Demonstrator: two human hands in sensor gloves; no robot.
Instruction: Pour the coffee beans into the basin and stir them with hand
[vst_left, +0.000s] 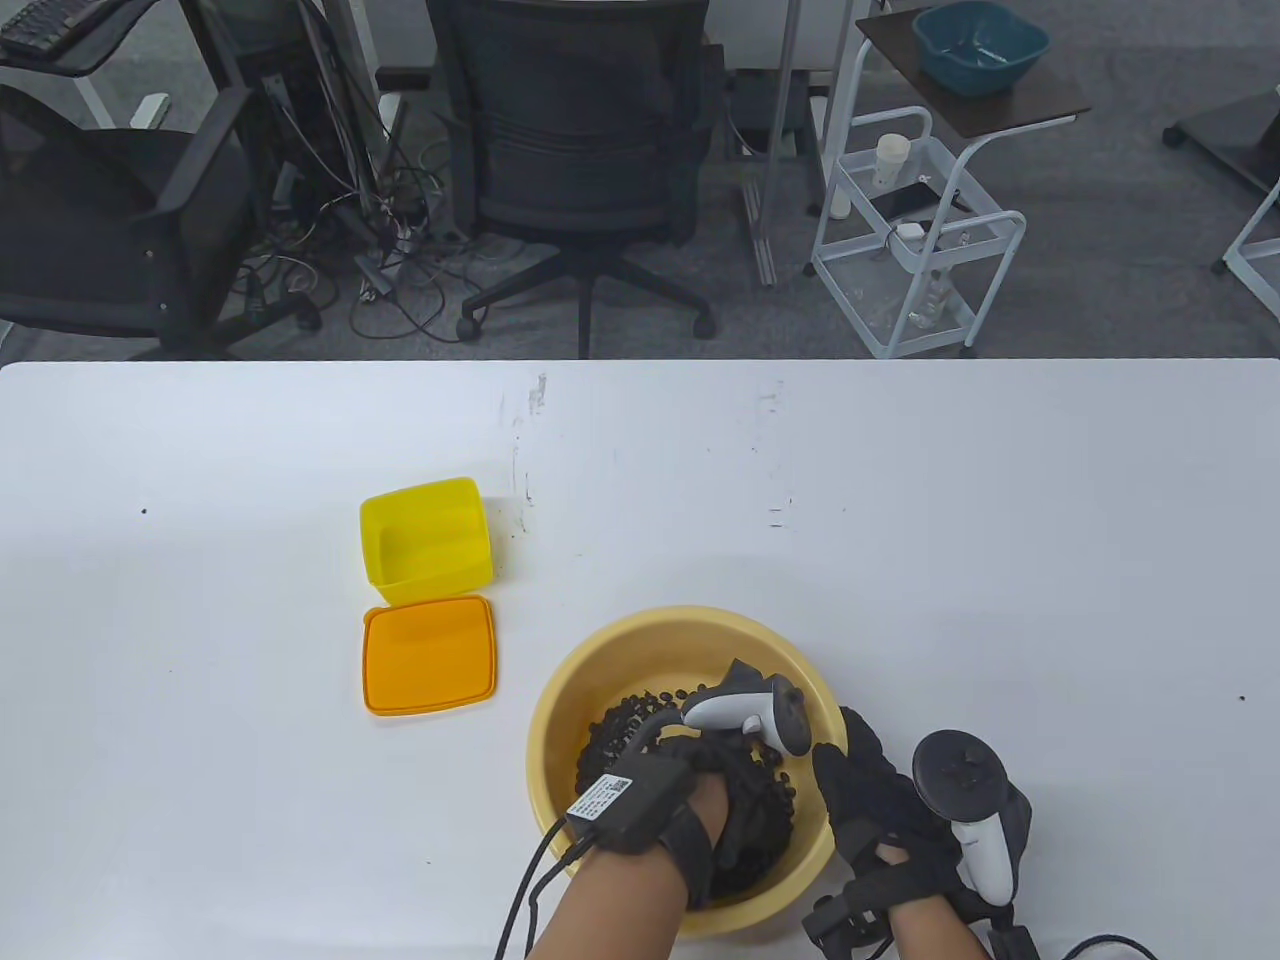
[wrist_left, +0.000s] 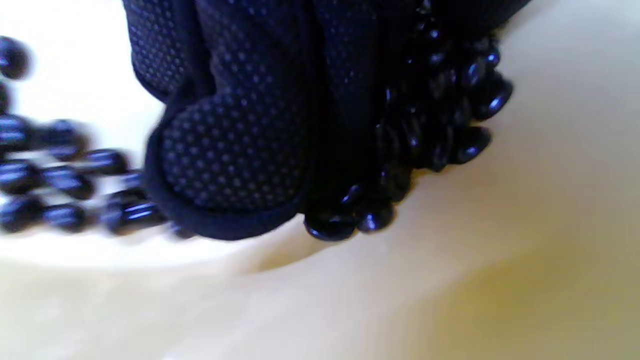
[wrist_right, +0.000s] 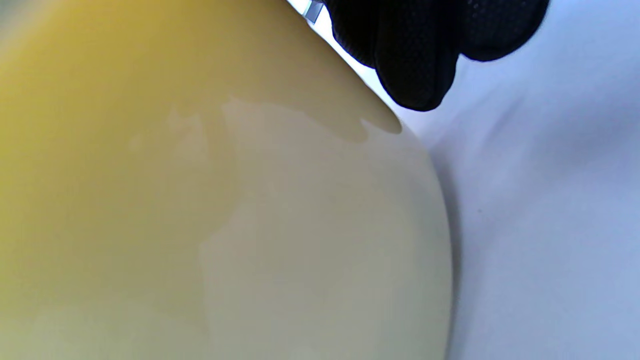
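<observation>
Coffee beans (vst_left: 620, 725) lay dark and glossy in the one yellow basin (vst_left: 600, 655), which sat on the white table (vst_left: 900, 520) near its front edge. My left hand (vst_left: 690, 790) was down among them, the tracker strapped to its back riding above the heap. My right hand (vst_left: 885, 800) rested against the basin's outer wall at about 3 o'clock, its fingers straight and close together along the rim.

I counted two hands, one basin, one yellow box (vst_left: 428, 540) standing open with nothing in it at about 10 o'clock from the basin, and one orange lid (vst_left: 430, 655) lying flat just in front of that box — too many beans to number.

The left wrist view showed what the table view hid: my gloved fingers (wrist_left: 235, 145) pressed together, pushed into the beans (wrist_left: 440, 125) on the pale floor of the basin (wrist_left: 450, 280). The right wrist view gave only the basin's outer wall (wrist_right: 200, 200) and my fingertips (wrist_right: 415, 65) — whether they touched it there, I could not tell.
</observation>
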